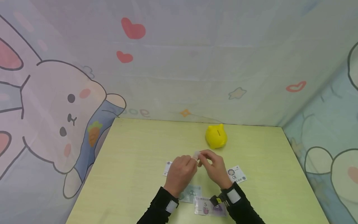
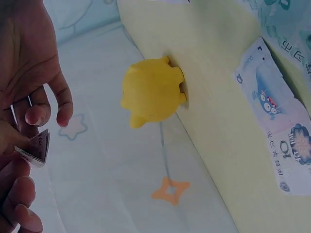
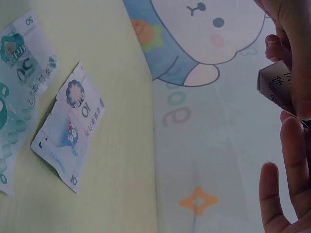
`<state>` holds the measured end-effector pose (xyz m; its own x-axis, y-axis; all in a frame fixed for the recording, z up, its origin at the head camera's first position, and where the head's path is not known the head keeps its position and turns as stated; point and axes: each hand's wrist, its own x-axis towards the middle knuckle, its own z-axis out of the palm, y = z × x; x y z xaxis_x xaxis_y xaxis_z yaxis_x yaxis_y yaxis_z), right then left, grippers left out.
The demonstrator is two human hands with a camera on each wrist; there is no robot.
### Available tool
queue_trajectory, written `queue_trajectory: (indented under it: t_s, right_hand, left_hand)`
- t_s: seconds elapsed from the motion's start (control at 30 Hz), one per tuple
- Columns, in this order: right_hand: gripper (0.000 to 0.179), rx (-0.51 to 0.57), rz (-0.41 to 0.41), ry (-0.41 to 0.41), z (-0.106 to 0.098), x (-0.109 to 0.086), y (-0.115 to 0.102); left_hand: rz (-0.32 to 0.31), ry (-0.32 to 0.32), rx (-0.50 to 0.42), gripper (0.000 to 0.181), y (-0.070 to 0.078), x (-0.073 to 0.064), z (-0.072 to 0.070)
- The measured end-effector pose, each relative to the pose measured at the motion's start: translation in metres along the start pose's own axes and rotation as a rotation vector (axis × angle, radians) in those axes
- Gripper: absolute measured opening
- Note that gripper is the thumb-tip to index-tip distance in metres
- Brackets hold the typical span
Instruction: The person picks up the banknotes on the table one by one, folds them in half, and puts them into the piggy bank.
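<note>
A small folded play banknote is held up above the table between my two hands. My left hand pinches it from the left, with the fingers curled in under it. From the other side, my right hand grips it between thumb and finger, and its outer fingers stand away from the paper. Printed characters show on the folded faces of the note in the right wrist view. Just beyond the hands stands a yellow piggy bank, its slot facing up.
Flat on the table lie a teal 50 note, a purple 5 note partly under the right wrist, a 10 note at right and another note half hidden by the left hand. A cartoon-print cloth hangs behind.
</note>
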<state>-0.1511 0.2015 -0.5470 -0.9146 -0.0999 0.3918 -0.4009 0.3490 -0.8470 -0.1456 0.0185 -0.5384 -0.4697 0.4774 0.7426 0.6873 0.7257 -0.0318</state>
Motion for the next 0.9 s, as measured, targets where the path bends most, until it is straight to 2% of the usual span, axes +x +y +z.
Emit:
queue_trajectory:
  t_s: [0.17,0.27,0.37,0.47,0.6,0.7,0.9]
  right_hand:
    - [0.011,0.042,0.001,0.02,0.0,0.001,0.001]
    - [0.012,0.048,-0.011,0.019,-0.002,0.002,0.001]
    - [0.013,0.04,-0.025,0.007,-0.004,0.001,0.0]
    - [0.014,0.0,-0.049,-0.011,-0.006,0.001,0.0]
    - [0.015,-0.055,-0.105,-0.035,-0.007,0.001,-0.002]
    - [0.016,-0.074,-0.142,-0.048,-0.007,0.001,-0.005]
    - [0.014,-0.103,-0.176,-0.07,-0.008,0.001,-0.004]
  left_hand:
    - [-0.047,0.062,-0.037,0.024,0.0,-0.002,0.002]
    - [-0.108,0.09,-0.102,0.024,-0.001,-0.004,0.003]
    - [-0.216,0.102,-0.251,0.02,-0.005,-0.004,0.004]
    - [-0.321,0.089,-0.452,0.012,-0.01,-0.002,0.003]
    - [-0.387,0.027,-0.628,0.005,-0.016,0.003,0.001]
    - [-0.401,-0.016,-0.66,0.005,-0.017,0.005,-0.001]
    - [-0.416,-0.036,-0.676,0.004,-0.016,0.006,0.0]
